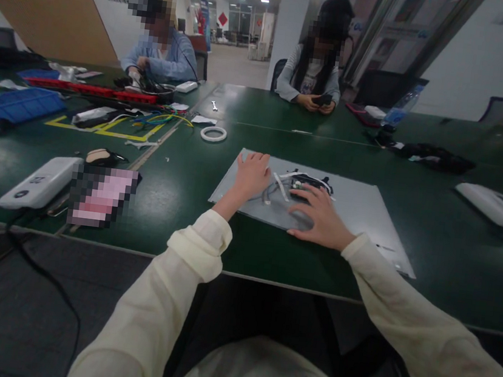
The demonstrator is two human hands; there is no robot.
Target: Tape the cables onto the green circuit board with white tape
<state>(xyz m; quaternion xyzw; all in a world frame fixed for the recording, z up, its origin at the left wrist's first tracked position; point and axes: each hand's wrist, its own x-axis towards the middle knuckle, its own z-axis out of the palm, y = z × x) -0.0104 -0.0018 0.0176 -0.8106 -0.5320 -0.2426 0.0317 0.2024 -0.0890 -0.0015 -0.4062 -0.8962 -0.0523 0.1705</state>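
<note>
A flat grey sheet (pixel 354 210) lies on the green table in front of me. My left hand (pixel 253 173) rests palm down on its left part, fingers stretched out. Just right of it, grey and white flat strips (pixel 280 187) run across the sheet. My right hand (pixel 319 216) is spread with thumb apart, its fingertips over a small black part (pixel 312 180) with white edging. Whether those fingertips touch the part I cannot tell. My right hand covers some of it.
A roll of white tape (pixel 213 134) and a wrench (pixel 141 144) lie beyond my left hand. Left are a white power bank (pixel 41 182), a pink-screened phone (pixel 106 198) and a blue tray (pixel 21 104). A white device (pixel 488 204) lies right. Two people sit across the table.
</note>
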